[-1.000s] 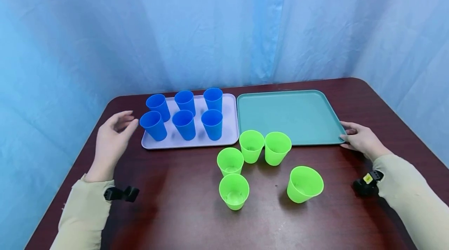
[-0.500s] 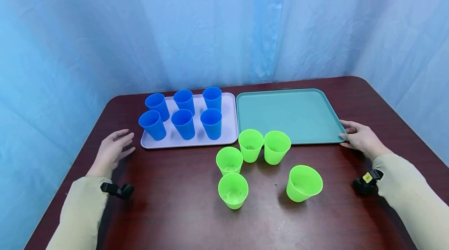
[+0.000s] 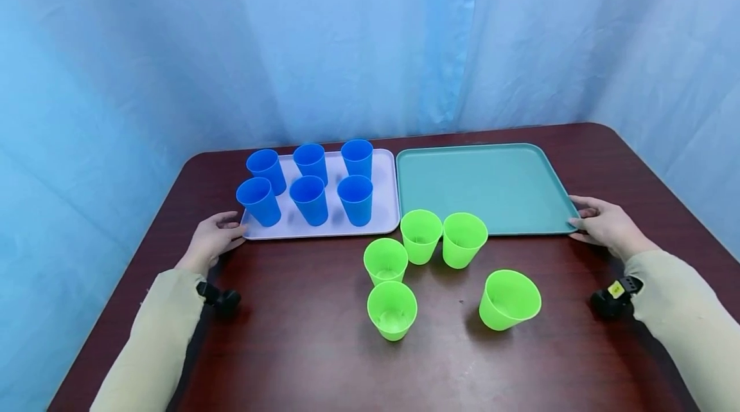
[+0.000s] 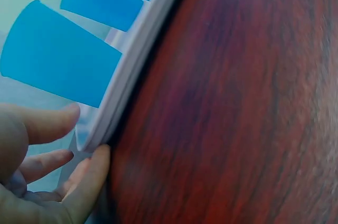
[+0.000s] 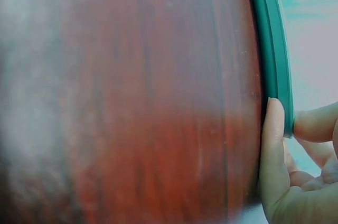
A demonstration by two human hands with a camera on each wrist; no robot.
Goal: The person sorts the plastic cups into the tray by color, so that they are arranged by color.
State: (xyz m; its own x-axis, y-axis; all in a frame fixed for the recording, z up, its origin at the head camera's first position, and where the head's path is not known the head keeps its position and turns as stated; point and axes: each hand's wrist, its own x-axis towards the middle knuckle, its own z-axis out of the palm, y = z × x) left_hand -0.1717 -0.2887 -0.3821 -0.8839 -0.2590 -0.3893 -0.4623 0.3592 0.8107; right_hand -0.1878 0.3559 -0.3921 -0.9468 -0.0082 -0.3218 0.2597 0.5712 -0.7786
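A lavender tray (image 3: 378, 206) bearing several blue cups (image 3: 356, 200) lies at the back left. My left hand (image 3: 214, 238) is at its front-left corner; in the left wrist view, the fingers (image 4: 92, 176) bracket the corner, one fingertip right against the outer rim. To its right lies a teal tray (image 3: 485, 187) with nothing on it. My right hand (image 3: 604, 225) grips that tray's front-right corner, its fingers (image 5: 273, 129) on either side of the rim in the right wrist view. Both wrists carry a small black camera.
Several lime green cups stand on the dark wooden table (image 3: 289, 335) before the trays: two (image 3: 421, 238) by the teal tray's front edge, two (image 3: 392, 312) nearer me, and one (image 3: 509, 301) apart at right. A blue curtain (image 3: 347, 45) hangs behind the table.
My left hand drops down from beside the blue cups, then comes in right to the lavender tray's front-left corner. My right hand stays at the teal tray. The head view shifts slightly.
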